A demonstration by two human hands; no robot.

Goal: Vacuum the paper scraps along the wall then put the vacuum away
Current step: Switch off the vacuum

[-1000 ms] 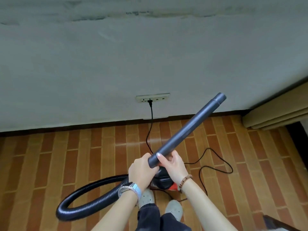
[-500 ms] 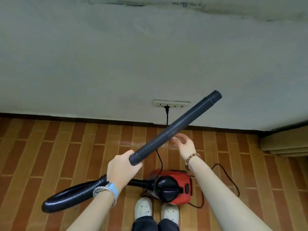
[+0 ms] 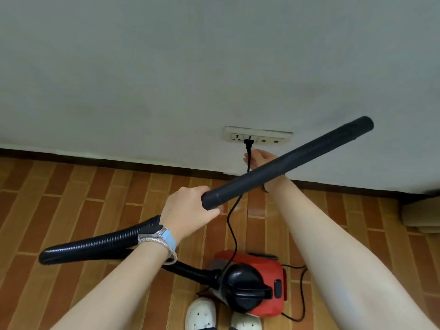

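My left hand [image 3: 188, 210] is shut on the near end of the vacuum's black rigid tube [image 3: 297, 158], which slants up to the right in front of the wall. The ribbed hose [image 3: 95, 246] loops from that hand to the red and black vacuum body [image 3: 257, 265] on the floor by my feet. My right hand [image 3: 260, 156] is stretched to the black cord [image 3: 234, 234] just below its plug [image 3: 248, 142], which sits in the wall outlet [image 3: 269, 139]. The tube hides part of that hand. No paper scraps show.
The floor is brown brick-pattern tile with a dark skirting [image 3: 95, 160] along the grey wall. My white shoes [image 3: 201, 310] stand beside the vacuum body. A beige object [image 3: 419, 215] lies on the floor at the right edge.
My right hand let go of the tube and reached forward to the cord below the plug. I have moved closer to the wall, and the left hand still holds the tube.
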